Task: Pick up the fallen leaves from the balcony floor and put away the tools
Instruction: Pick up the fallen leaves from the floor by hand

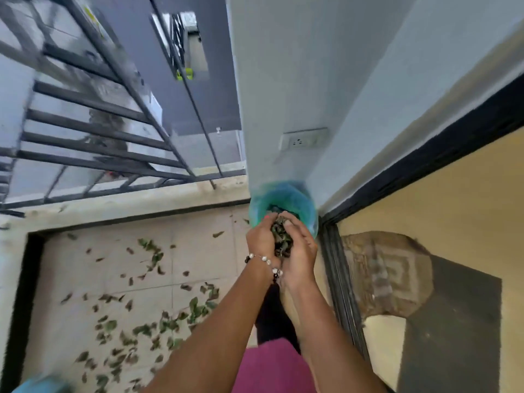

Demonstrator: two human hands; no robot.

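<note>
My left hand (pixel 262 236) and my right hand (pixel 302 251) are cupped together, holding a clump of dark green leaves (pixel 280 236) between them. Both hands sit right at the near rim of a blue-green bin (pixel 300 197) that stands in the balcony corner against the wall. The bin holds more leaves inside. Many fallen leaves (pixel 158 316) lie scattered over the beige tiled floor (pixel 198 251) to the left of my arms. A beaded bracelet circles my left wrist.
A dark metal railing (pixel 93 129) runs along the raised ledge on the far side. A black sliding door frame (pixel 340 279) borders the right, with a patterned doormat (pixel 388 276) beyond it. A blue object (pixel 42 385) shows blurred at the bottom left corner.
</note>
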